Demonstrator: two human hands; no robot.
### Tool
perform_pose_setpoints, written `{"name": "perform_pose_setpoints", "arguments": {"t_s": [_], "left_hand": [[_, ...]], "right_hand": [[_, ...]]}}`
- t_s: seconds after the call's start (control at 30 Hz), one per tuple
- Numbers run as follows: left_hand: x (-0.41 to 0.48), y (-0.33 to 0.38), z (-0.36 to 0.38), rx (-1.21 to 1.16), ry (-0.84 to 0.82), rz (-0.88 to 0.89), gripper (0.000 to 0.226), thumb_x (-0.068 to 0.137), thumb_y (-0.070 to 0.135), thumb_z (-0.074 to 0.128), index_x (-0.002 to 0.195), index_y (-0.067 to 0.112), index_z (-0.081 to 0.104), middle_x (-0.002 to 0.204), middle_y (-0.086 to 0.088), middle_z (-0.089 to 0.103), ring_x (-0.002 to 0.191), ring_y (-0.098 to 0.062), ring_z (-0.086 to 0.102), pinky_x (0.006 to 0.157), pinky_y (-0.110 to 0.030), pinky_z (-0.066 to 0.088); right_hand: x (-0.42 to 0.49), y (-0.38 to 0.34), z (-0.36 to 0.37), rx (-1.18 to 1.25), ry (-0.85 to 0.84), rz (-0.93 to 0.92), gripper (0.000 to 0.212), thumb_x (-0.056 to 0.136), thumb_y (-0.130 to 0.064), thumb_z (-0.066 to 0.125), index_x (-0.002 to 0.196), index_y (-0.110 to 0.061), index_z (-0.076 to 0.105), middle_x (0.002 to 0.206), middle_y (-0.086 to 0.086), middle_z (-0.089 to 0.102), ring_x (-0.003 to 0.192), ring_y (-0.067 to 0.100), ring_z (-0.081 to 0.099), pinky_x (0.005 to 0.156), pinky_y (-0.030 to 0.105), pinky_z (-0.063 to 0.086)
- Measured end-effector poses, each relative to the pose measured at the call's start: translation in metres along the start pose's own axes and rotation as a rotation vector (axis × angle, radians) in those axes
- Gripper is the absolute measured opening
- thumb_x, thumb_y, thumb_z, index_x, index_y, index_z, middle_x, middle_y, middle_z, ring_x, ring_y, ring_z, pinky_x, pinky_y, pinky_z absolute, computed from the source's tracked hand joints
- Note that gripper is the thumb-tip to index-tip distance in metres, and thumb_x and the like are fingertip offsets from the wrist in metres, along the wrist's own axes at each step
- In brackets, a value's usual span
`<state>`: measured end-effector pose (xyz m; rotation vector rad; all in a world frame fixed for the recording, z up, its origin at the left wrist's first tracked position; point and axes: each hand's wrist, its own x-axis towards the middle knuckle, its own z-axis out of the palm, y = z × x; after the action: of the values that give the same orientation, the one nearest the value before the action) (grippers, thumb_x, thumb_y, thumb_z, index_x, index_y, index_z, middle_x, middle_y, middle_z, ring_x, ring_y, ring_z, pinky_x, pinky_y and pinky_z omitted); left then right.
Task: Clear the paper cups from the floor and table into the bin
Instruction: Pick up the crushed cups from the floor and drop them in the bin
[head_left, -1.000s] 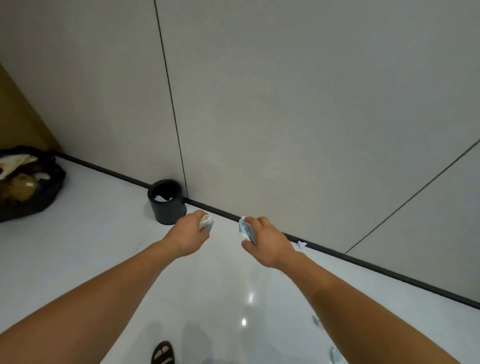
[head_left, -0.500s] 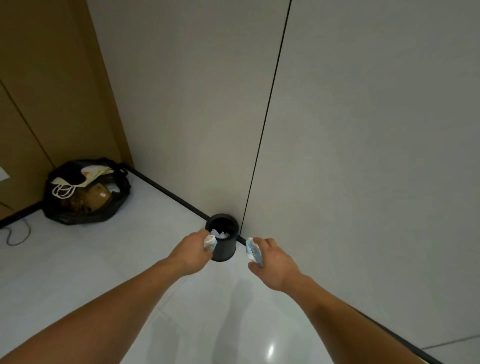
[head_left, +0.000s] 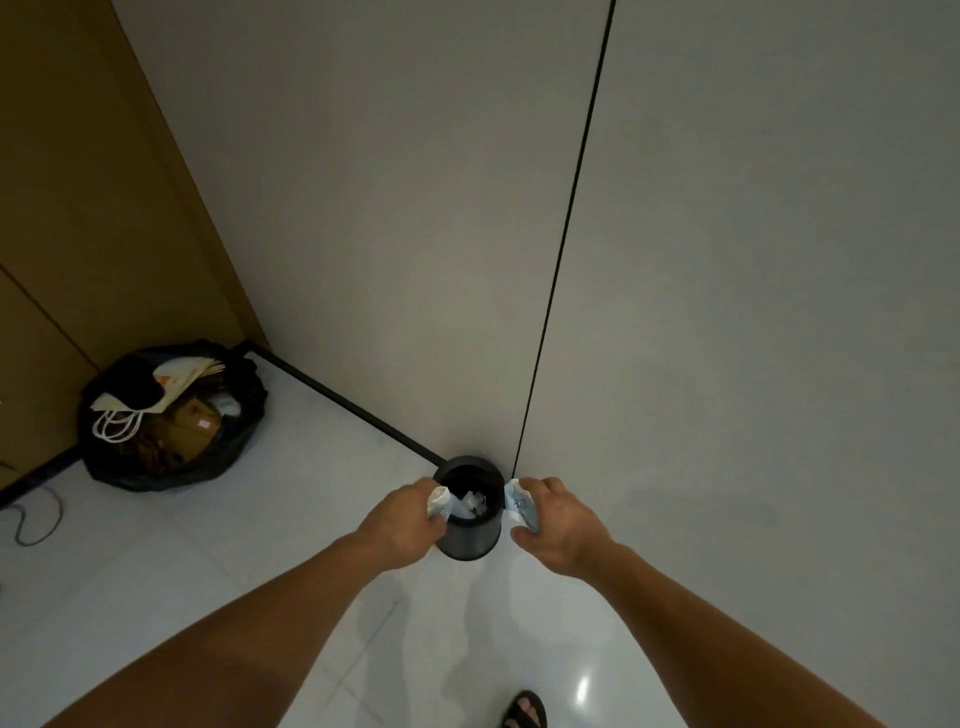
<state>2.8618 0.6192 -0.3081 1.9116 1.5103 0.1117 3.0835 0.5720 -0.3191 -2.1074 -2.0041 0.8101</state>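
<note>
Black bin (head_left: 470, 540), cylindrical, on the floor (head_left: 270, 519) against the wall; crumpled paper inside. Head view only.
Left hand (head_left: 402, 525): curled around a crushed paper cup (head_left: 439, 503), at the rim's 9 o'clock.
Right hand (head_left: 558, 519): pinching a second crushed cup (head_left: 519, 505), just outside the rim at 3 o'clock.
Step, judged: drop-off. Next: bring both cups over the opening, then let go.
Black rubbish bag (head_left: 171, 415), 10 o'clock, well apart.
Writing: none legible.
</note>
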Motion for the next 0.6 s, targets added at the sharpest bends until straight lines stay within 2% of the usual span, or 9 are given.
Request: {"name": "perform_pose_setpoints", "arguments": {"t_s": [0.1,0.2,0.37,0.5,0.6], "left_hand": [[0.040,-0.002,-0.021,0.014,0.006,-0.028,0.030,0.094,0.025,0.054,0.120,0.011,0.049,0.111,-0.011,0.061,0.097,-0.025,0.059,0.083,-0.034,0.050],[0.082,-0.007,-0.036,0.014,0.015,-0.040,0.034,0.094,0.026,0.054,0.124,0.011,0.047,0.114,-0.012,0.060,0.100,-0.026,0.059,0.083,-0.032,0.049],[0.159,-0.032,-0.047,0.025,-0.070,-0.017,0.038,0.094,0.026,0.054,0.129,0.014,0.046,0.120,-0.010,0.059,0.106,-0.025,0.058,0.088,-0.031,0.048],[0.229,-0.065,-0.047,0.024,-0.215,0.024,0.043,0.094,0.027,0.053,0.134,0.015,0.044,0.129,-0.010,0.055,0.115,-0.024,0.054,0.095,-0.030,0.045],[0.280,-0.087,-0.040,0.101,-0.353,0.070,0.047,0.095,0.030,0.052,0.138,0.017,0.040,0.135,-0.008,0.052,0.120,-0.023,0.051,0.094,-0.027,0.042]], "right_hand": [[0.045,0.003,-0.008,0.033,-0.036,-0.006,0.066,0.090,-0.040,0.060,0.148,-0.025,0.031,0.139,0.003,0.041,0.119,0.024,0.049,0.096,0.028,0.042],[0.089,0.004,-0.013,0.025,-0.038,0.007,0.067,0.089,-0.040,0.060,0.148,-0.024,0.032,0.140,0.004,0.041,0.121,0.025,0.049,0.098,0.031,0.043],[0.155,-0.004,0.003,0.028,-0.080,0.086,0.068,0.090,-0.044,0.060,0.147,-0.025,0.029,0.139,0.005,0.042,0.117,0.024,0.051,0.095,0.031,0.046],[0.208,-0.011,0.026,0.088,-0.083,0.214,0.066,0.090,-0.041,0.061,0.146,-0.026,0.029,0.139,0.005,0.043,0.119,0.025,0.051,0.096,0.031,0.046],[0.239,-0.011,0.048,0.161,-0.072,0.327,0.067,0.090,-0.040,0.061,0.147,-0.027,0.029,0.142,0.003,0.041,0.122,0.023,0.049,0.097,0.029,0.044]]}}
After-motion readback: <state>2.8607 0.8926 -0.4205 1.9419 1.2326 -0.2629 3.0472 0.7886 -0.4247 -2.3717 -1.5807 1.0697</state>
